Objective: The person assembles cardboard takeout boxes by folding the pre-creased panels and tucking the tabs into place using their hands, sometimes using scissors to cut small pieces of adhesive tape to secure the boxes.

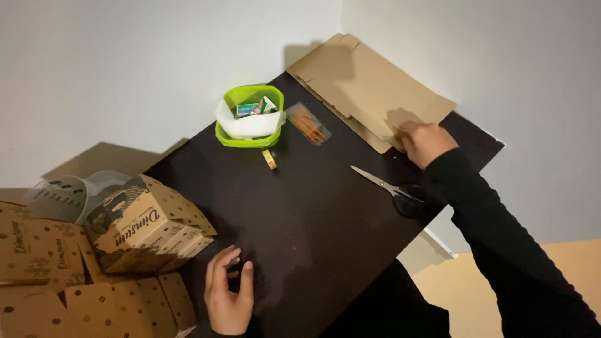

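One pair of scissors [391, 188], one green container [250, 116], one clear packet of orange items [308, 123], one small tape roll [270, 159] and one stack of flat cardboard sheets [369, 87] lie on a dark brown table [313, 231] set into a white-walled corner. About four printed cardboard boxes [147, 225] are piled at the left. The right hand [426, 143], fingers curled, grips the edge of the flat cardboard at the table's far side. The left hand [229, 293] rests open on the table beside the boxes, holding nothing, well apart from the cardboard.
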